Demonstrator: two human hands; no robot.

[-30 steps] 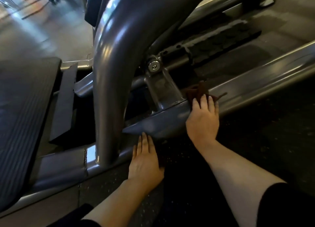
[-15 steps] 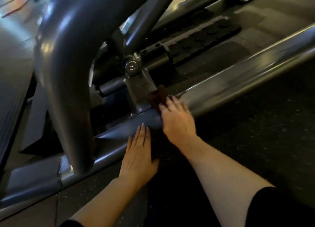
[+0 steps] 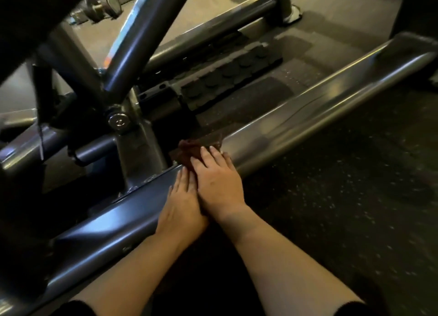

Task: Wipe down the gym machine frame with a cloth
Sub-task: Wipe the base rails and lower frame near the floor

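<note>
A grey metal base rail (image 3: 308,118) of the gym machine frame runs diagonally from lower left to upper right. A dark reddish-brown cloth (image 3: 189,153) lies on the rail beside a welded upright bracket (image 3: 139,149). My right hand (image 3: 218,183) presses flat on the cloth with straight fingers, covering most of it. Just left of it, my left hand (image 3: 182,204) rests flat on the rail's side, its fingers straight and touching the right hand.
Slanted frame tubes (image 3: 142,35) and a chrome pivot bolt (image 3: 118,122) crowd the upper left. A black studded foot pad (image 3: 227,78) lies behind the rail. Dark speckled rubber floor (image 3: 343,209) spreads to the right. Weight plates (image 3: 102,5) sit far back.
My right hand and the cloth slid left along the rail toward the bracket until it met my left hand. My head shifted, bringing more of the rail's right end into view.
</note>
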